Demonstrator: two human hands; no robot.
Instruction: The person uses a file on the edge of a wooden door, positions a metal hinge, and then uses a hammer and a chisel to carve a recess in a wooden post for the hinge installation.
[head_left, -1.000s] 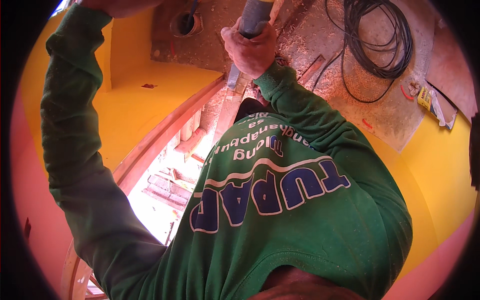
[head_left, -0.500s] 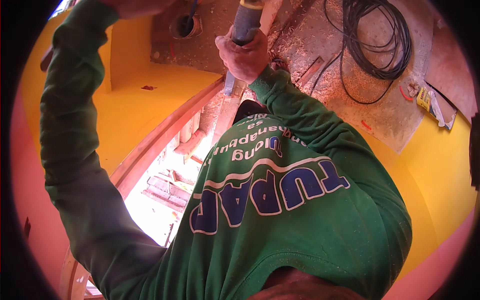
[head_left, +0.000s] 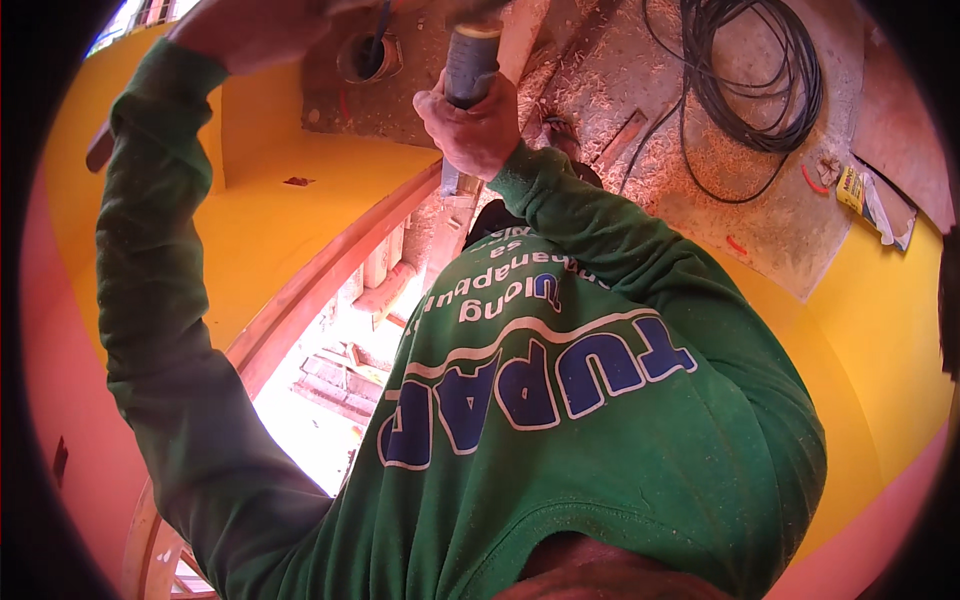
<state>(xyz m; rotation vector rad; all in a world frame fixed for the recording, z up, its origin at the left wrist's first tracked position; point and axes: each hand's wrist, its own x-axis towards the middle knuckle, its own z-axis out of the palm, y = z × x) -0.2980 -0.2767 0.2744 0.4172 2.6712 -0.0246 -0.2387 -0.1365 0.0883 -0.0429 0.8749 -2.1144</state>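
Observation:
My right hand (head_left: pixel 470 125) is closed round the dark grey handle of a chisel (head_left: pixel 472 68) with a pale ring at its top. Below the fist, the flat grey blade comes down against a wooden beam (head_left: pixel 455 215). My left hand (head_left: pixel 255 32) is raised at the upper left, smeared by motion and cut off by the picture's edge. From behind that wrist sticks out the brown handle end of a wooden-handled mallet (head_left: pixel 98 148). A blurred brown shape, apparently its head, is right at the chisel's top; whether they touch I cannot tell.
Wood shavings (head_left: pixel 655 195) litter the floor. A coiled black cable (head_left: pixel 745 95) lies at the upper right, near a torn yellow-and-white packet (head_left: pixel 868 200). At the upper left stands a round container (head_left: pixel 370 58) beside a yellow panel (head_left: pixel 265 215). A curved wooden edge (head_left: pixel 300 290) borders a bright opening.
My left hand has swung down and inward, and the brown shape has come into view over the chisel. My right hand with the chisel has shifted slightly left.

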